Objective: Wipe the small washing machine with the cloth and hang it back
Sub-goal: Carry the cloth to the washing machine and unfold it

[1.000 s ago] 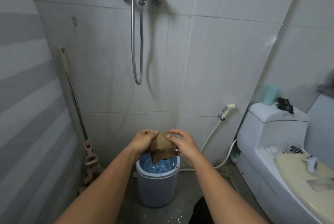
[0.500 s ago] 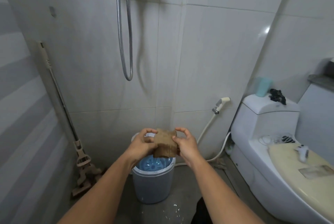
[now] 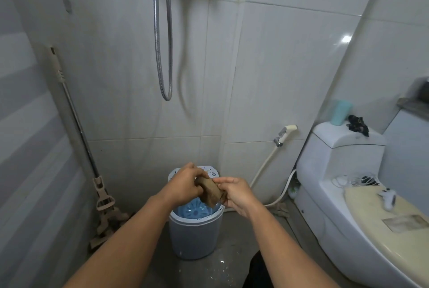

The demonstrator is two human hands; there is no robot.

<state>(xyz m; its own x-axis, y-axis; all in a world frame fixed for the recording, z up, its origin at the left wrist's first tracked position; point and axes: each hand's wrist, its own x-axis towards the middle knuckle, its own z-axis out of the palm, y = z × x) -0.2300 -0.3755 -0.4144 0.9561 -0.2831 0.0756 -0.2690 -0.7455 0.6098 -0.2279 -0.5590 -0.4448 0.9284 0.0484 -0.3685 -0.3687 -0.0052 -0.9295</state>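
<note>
A small grey washing machine (image 3: pixel 194 236) stands on the floor against the tiled wall, its lid off and its blue tub showing. Above its opening I hold a brown cloth (image 3: pixel 210 191), rolled into a tight bundle that slants down to the right. My left hand (image 3: pixel 184 185) grips the cloth's upper left end. My right hand (image 3: pixel 236 192) grips its lower right end. Both hands hide part of the cloth and the machine's rear rim.
A mop (image 3: pixel 76 125) leans in the left corner. A shower hose (image 3: pixel 163 39) hangs from the mixer above. A bidet sprayer (image 3: pixel 284 133) and its hose hang to the right. The toilet (image 3: pixel 343 195) fills the right side, with a teal cup (image 3: pixel 340 112) on its tank.
The cloth went from a loosely held flat piece to a tight twisted roll between my hands. My hands dropped slightly closer to the machine.
</note>
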